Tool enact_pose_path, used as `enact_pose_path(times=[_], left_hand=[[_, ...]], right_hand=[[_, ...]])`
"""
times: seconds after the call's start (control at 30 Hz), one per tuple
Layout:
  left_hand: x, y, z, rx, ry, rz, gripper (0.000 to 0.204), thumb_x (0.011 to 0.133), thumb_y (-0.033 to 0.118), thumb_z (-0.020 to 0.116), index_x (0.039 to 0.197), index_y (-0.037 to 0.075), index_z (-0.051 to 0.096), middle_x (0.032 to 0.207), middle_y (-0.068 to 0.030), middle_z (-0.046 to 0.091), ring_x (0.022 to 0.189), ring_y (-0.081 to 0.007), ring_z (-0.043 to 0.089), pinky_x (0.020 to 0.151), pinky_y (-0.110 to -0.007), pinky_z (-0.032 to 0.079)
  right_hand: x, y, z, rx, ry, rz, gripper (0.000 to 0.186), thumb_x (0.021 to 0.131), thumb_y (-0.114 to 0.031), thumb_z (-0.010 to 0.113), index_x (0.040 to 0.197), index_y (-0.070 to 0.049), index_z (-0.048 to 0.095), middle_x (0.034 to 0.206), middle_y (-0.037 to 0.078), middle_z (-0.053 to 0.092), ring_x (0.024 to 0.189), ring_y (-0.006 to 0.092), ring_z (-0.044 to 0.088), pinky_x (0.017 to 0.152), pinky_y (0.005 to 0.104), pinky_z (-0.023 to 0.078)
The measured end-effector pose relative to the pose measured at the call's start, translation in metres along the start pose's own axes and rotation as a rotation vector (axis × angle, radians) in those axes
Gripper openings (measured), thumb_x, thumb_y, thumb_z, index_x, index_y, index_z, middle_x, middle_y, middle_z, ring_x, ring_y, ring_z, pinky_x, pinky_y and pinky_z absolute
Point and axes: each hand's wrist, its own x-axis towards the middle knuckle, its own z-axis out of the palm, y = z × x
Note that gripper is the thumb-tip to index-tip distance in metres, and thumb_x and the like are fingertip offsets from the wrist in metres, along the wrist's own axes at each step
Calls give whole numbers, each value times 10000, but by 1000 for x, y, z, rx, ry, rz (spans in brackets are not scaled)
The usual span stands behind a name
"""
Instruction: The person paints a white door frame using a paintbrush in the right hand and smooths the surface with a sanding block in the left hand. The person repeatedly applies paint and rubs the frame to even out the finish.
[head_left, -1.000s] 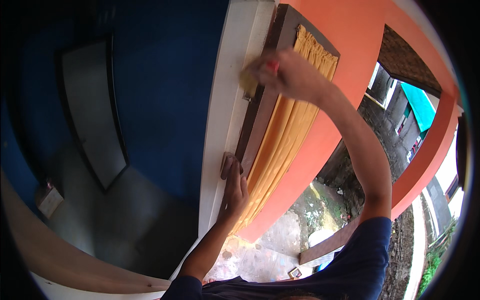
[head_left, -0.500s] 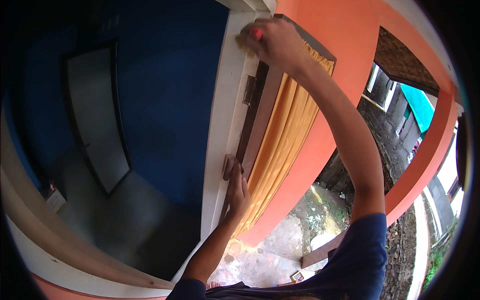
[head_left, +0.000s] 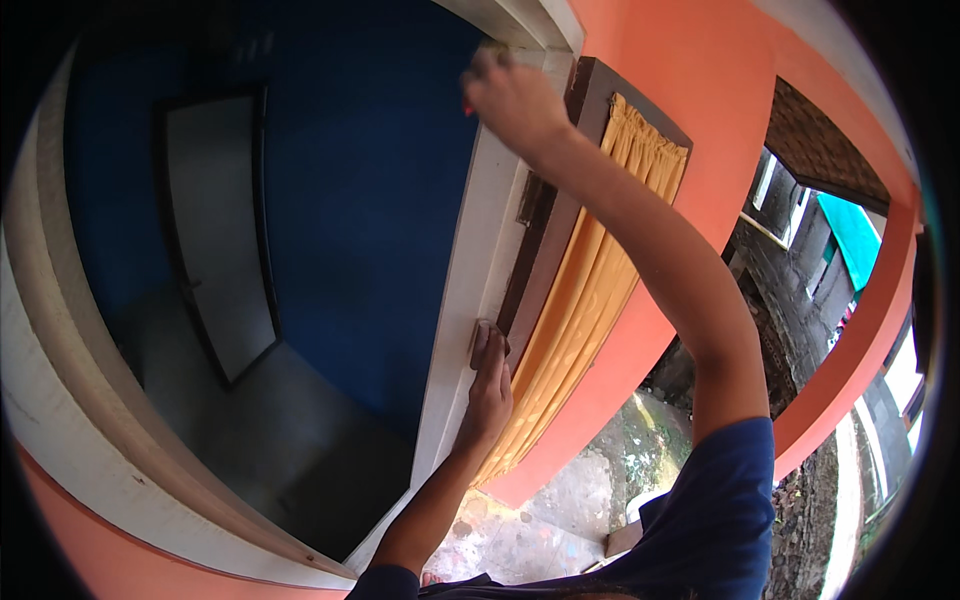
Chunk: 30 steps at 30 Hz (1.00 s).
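Observation:
My right hand [head_left: 515, 105] is raised to the top corner of the white door frame [head_left: 455, 260], closed around a brush. The brush's red handle end [head_left: 467, 106] pokes out below the fingers, and its yellowish tip [head_left: 492, 50] is blurred above them. Lower down, my left hand [head_left: 489, 375] presses against the same frame post with its fingers bent together. Under those fingertips is a small greyish-brown flat piece [head_left: 479, 343]; whether it is held or fixed to the post I cannot tell. A dark hinge [head_left: 527, 200] sits on the post between both hands.
Through the doorway lies a dark room with a blue wall [head_left: 350, 190] and a grey door [head_left: 220, 230]. Right of the frame, a yellow curtain [head_left: 590, 290] hangs at a brown-framed window in an orange wall [head_left: 720, 75]. The patchy floor [head_left: 530, 545] lies below.
My right hand has shifted up and left along the frame, turning at the wrist with the brush. My left hand stays at the same place on the post. The view has swung slightly left.

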Motion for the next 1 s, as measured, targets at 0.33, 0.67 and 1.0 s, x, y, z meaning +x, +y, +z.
enact_pose_path(times=[0.33,0.67,1.0], left_hand=[[-2,9,0,-33,27,5,486,1050,-24,456,1534,-46,423,1588,-252,426,1543,-403,288,1213,-437,330],[-20,-12,1,51,17,-44,441,1078,-6,444,1515,-69,422,1586,-272,403,1534,-407,302,1187,-431,382],[-26,-7,5,89,52,-42,462,1074,-26,431,1531,-82,399,1578,-279,419,1519,-390,344,1167,-410,406]], right_hand=[[-17,26,-13,368,-21,255,198,864,-95,667,1012,-155,786,890,102,724,834,295,736,772,437,603],[-151,-94,-2,838,-788,-164,111,898,-122,661,886,-80,763,885,178,740,857,352,728,793,420,623],[-136,13,-20,242,4,41,326,763,-20,740,1080,-96,741,1145,97,633,1027,253,660,770,355,621]])
